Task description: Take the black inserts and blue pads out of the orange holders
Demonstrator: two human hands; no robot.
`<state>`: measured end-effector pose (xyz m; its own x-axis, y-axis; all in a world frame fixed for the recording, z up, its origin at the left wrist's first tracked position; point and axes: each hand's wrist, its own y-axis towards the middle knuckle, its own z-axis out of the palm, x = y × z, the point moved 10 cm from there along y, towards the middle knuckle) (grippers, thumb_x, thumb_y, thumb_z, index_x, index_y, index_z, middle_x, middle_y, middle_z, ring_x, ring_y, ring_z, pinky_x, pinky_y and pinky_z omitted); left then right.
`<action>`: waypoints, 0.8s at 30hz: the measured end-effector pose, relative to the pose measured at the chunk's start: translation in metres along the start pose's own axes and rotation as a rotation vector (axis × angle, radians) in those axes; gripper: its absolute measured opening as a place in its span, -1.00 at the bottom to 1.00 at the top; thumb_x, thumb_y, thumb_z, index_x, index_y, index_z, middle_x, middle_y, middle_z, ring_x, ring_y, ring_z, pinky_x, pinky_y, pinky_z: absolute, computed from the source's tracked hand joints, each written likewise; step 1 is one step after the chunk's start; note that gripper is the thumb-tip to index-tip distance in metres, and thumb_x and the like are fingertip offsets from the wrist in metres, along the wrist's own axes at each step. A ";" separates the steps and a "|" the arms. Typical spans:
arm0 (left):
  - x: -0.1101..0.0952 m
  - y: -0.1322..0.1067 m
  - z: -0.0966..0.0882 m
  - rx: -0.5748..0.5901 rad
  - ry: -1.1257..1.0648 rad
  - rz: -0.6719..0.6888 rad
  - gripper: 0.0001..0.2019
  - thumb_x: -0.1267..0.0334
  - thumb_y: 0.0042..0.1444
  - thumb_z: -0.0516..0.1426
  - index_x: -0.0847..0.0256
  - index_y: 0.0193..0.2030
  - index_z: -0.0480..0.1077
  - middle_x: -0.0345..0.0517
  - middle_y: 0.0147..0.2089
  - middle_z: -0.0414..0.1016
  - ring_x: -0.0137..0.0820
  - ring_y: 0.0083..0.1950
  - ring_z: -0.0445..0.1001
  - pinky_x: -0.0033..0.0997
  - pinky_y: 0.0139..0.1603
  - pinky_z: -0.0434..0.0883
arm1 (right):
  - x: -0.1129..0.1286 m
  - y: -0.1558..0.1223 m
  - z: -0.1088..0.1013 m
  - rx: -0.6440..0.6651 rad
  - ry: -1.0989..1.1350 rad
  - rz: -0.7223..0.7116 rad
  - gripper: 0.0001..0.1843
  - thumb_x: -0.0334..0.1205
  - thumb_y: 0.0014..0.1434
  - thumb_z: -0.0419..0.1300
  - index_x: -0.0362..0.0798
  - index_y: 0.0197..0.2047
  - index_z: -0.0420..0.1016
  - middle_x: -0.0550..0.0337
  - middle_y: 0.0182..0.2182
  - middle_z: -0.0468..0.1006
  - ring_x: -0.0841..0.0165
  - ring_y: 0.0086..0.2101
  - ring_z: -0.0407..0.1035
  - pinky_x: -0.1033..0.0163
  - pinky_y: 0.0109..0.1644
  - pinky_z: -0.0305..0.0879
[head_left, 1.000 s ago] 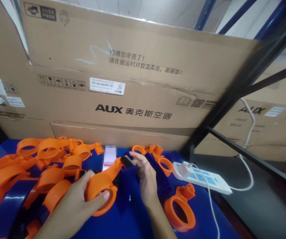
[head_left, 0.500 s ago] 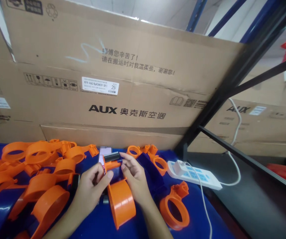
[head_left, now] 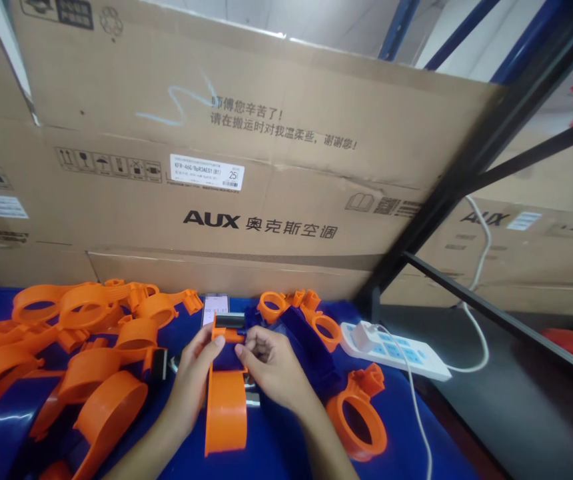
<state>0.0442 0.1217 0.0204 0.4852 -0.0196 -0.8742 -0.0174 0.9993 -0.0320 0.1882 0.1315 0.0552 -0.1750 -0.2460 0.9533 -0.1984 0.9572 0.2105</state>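
Note:
Both hands are at an orange plastic tape dispenser (head_left: 226, 412) at the front middle, its wide ring towards me and a black roller (head_left: 229, 322) with a toothed edge at its far end. My left hand (head_left: 194, 373) grips the left side, thumb on the orange bar below the roller. On the right side, my right hand (head_left: 271, 360) is closed, with thumb and fingertips at the dispenser's frame near a small dark blue piece; its curled fingers partly hide the contact. Behind the dispenser lies a phone (head_left: 215, 305) showing a timer.
Several orange dispenser frames (head_left: 89, 370) are heaped at left beside a shiny blue part (head_left: 9, 413). Another orange frame (head_left: 356, 420) lies at right, near a white power strip (head_left: 401, 353) with a cable. Cardboard (head_left: 266, 267) stands behind; a black rack post (head_left: 431, 200) slants at right.
The dispenser has turned from a slant to nearly straight, its ring swinging left. My right hand's fingers have moved down from the roller's end and curled in. The view has shifted slightly.

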 end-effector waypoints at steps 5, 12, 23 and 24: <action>0.002 0.014 0.004 0.065 0.055 -0.061 -0.68 -0.03 0.06 0.38 0.18 -0.25 0.57 -0.15 -0.26 0.62 -0.30 -0.19 0.55 -0.43 -0.14 0.44 | -0.013 -0.003 0.009 0.011 -0.003 0.087 -0.59 0.09 0.35 0.20 -0.01 -0.41 0.31 0.37 -0.61 0.31 0.47 -0.62 0.21 0.37 -0.56 0.11; -0.006 0.005 -0.014 -0.028 0.100 -0.040 -0.61 -0.05 0.04 0.39 0.22 -0.49 0.45 -0.27 -0.53 0.41 -0.45 -0.49 0.34 -0.48 -0.43 0.29 | -0.025 -0.011 0.038 0.176 0.094 0.181 -0.61 0.13 0.40 0.13 -0.02 -0.30 0.38 0.30 -0.54 0.44 0.42 -0.58 0.32 0.36 -0.51 0.17; -0.001 -0.003 -0.005 0.021 -0.076 -0.158 -0.59 -0.09 -0.07 0.43 0.24 -0.34 0.57 -0.03 -0.48 0.63 -0.13 -0.38 0.65 -0.26 -0.36 0.53 | -0.007 -0.012 0.035 0.218 0.152 0.161 -0.57 0.11 0.38 0.18 -0.02 -0.39 0.31 0.38 -0.57 0.28 0.49 -0.58 0.10 0.36 -0.49 0.09; -0.001 -0.003 -0.005 0.019 -0.084 -0.164 -0.59 -0.09 -0.07 0.43 0.24 -0.34 0.57 -0.02 -0.48 0.63 -0.10 -0.36 0.66 -0.23 -0.32 0.55 | -0.007 -0.013 0.036 0.225 0.155 0.165 -0.57 0.11 0.38 0.18 -0.02 -0.38 0.32 0.37 -0.56 0.29 0.49 -0.58 0.11 0.36 -0.49 0.10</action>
<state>0.0393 0.1184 0.0184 0.5514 -0.1801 -0.8146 0.0839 0.9834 -0.1607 0.1572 0.1157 0.0382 -0.0770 -0.0478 0.9959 -0.3907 0.9204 0.0140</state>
